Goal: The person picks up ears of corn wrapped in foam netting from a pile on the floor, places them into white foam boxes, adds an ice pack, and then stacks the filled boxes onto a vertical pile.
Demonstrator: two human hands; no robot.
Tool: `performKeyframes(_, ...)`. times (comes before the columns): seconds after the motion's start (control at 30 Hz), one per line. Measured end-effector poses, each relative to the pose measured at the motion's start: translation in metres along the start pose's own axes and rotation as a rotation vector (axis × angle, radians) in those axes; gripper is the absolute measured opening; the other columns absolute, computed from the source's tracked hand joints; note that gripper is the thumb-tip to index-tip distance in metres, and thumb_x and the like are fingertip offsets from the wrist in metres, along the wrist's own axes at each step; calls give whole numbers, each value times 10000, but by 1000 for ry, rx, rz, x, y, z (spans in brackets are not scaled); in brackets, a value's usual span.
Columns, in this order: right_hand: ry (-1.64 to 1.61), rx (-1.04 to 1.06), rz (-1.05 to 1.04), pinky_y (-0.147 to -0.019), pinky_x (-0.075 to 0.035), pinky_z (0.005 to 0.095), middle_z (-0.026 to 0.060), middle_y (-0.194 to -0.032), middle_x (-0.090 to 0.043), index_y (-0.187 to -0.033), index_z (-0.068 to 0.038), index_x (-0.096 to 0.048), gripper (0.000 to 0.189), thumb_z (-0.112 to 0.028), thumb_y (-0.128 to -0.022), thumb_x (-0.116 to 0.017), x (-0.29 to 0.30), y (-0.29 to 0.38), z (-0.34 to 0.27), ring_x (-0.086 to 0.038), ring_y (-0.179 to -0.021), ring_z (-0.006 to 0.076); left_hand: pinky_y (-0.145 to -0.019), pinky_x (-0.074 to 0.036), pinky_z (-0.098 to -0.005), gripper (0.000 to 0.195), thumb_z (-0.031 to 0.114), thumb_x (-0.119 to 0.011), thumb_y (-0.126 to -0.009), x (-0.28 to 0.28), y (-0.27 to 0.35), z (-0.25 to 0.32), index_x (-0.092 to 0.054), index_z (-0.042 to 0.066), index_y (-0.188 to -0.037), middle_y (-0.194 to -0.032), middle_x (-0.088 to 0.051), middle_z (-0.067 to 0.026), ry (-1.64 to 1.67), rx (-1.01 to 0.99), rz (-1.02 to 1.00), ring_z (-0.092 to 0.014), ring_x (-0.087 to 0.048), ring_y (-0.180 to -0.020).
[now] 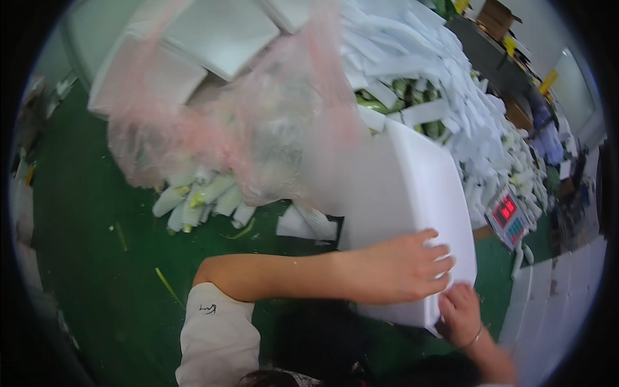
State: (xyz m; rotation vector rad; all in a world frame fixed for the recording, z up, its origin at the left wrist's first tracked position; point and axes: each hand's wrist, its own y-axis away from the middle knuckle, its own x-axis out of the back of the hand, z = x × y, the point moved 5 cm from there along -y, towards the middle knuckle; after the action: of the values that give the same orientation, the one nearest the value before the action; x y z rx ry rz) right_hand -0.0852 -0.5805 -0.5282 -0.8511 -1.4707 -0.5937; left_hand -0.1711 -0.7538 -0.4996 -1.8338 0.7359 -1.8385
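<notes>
A white foam box (442,193) stands tilted in front of me, its bright narrow face turned to the right. My left hand (406,266) reaches across it with the fingers spread, lying against the near edge. Lower down, my right hand (462,309) grips the box's near corner, the fingertips partly hidden behind it. A translucent pink-and-clear plastic bag (285,126) spreads beyond the box and is blurred. Under the bag, several vegetables in white foam net sleeves (203,198) lie on the green floor (96,251).
More white foam boxes (222,34) stand at the back left. A large heap of white foam sleeves (406,43) surrounds green vegetables (425,96). At the right is a scale with a lit red display (506,217), near a white tiled surface (551,300). Cardboard boxes (495,19) sit far right.
</notes>
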Motion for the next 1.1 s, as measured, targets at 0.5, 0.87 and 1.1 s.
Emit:
performKeyframes(0.5,128,-822,-181,-789,-451,442,179,-1011,-559,-1031,0,-537,515,-45,-588,-795,-115,223,77,-540,-942,381,-1060,-380,-355,454,148,-516,-947,242,469,-246,-473,58,-1389,-1404,-499,-124,-447,1301,78,-265,-486,-1267)
performKeyframes(0.87,-542,-331,157,-971,-431,440,206,-1218,-528,-1252,8,-478,516,-47,-773,-662,-286,-164,142,-504,-1131,403,-788,-477,-344,247,49,-618,-815,-31,344,-97,-598,15,-1059,-917,-594,-94,-580,1628,316,-220,-578,-857)
performKeyframes(1.1,-136,-436,122,-856,-519,441,266,-1112,-585,-1218,23,-467,502,-108,-776,-667,-376,-341,156,-620,-982,375,-953,-439,-475,937,392,-791,-716,-287,352,-153,-312,-144,-1317,-1252,-458,-334,-251,2068,300,-435,-489,-1171)
